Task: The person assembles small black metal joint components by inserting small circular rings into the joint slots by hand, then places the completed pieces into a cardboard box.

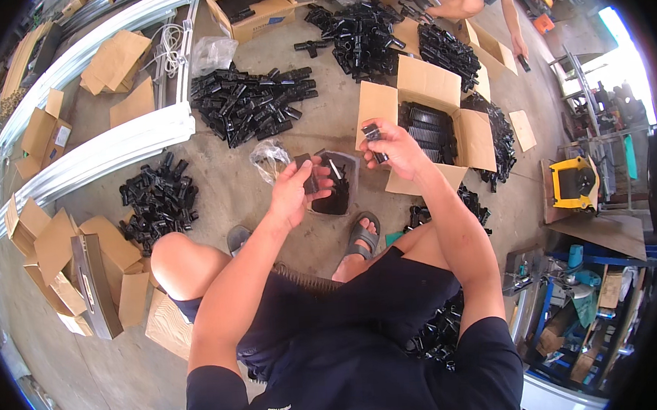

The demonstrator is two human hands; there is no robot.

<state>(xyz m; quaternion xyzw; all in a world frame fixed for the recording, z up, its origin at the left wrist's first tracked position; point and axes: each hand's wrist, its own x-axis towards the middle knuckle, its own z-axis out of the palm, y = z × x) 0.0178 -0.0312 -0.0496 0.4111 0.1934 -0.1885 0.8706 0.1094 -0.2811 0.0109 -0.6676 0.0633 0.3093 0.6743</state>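
My left hand point(293, 188) is closed around a black plastic piece point(307, 174), short and blocky, held over a small container point(348, 199) on the floor. Inside that container lie dark parts and one pale stick-like item. My right hand point(393, 149) pinches another small black piece point(371, 133), just left of an open cardboard box point(430, 81). Neat rows of black ribbed parts point(429, 132) fill this box. The two hands are apart, and their pieces do not touch. The exact kind of these parts cannot be made out.
Heaps of black parts lie at the far middle point(252, 101), farther back point(361, 40) and at left point(158, 195). White metal rails point(110, 146) run along the left. Flattened cartons point(56, 249) lie nearby. Another person's hand point(519, 45) holds a dark piece. A yellow-framed item point(574, 183) stands right.
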